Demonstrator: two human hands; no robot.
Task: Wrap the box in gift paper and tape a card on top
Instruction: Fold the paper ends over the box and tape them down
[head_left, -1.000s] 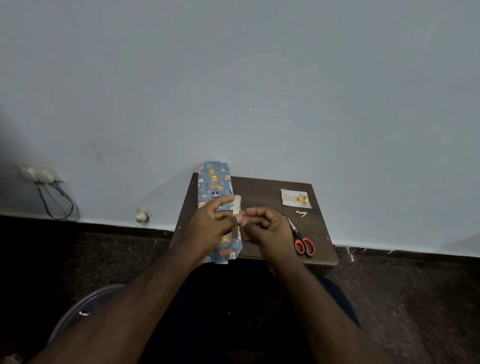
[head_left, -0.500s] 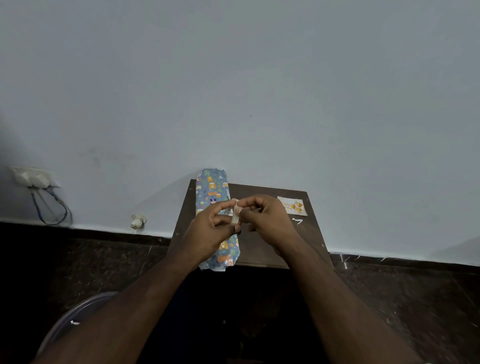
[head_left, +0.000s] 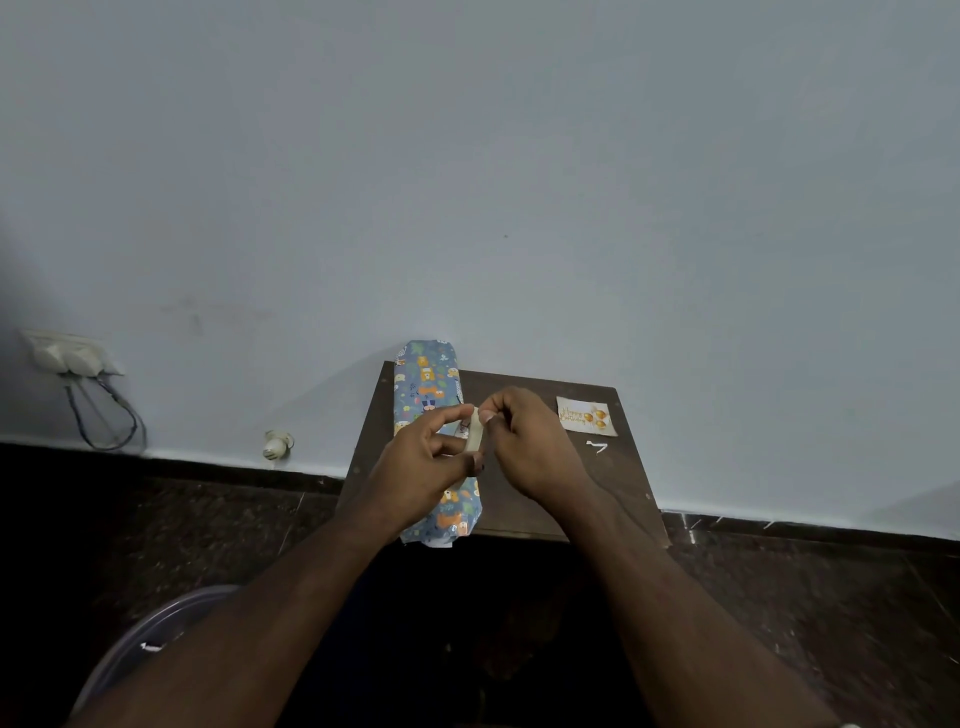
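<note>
Both hands, left hand (head_left: 415, 457) and right hand (head_left: 524, 447), pinched a tape roll (head_left: 474, 434) at frame centre, above the wrapped box (head_left: 423, 389) on the counter (head_left: 524, 514); the card (head_left: 587, 417) lay right. Peeled tape might fold onto itself.

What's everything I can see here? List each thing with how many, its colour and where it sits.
wrapped box: one, blue patterned paper, left side of the table
table: one, dark brown, against the wall
birthday card: one, cream with gold print, table's far right
paper scrap: one, white, just in front of the card
tape roll: one, pale cream, between both hands
wall socket: one, white, left wall, dark cable hanging
basin: one, translucent, floor lower left
left hand: pinches the tape roll
right hand: pinches at the roll's edge
</note>
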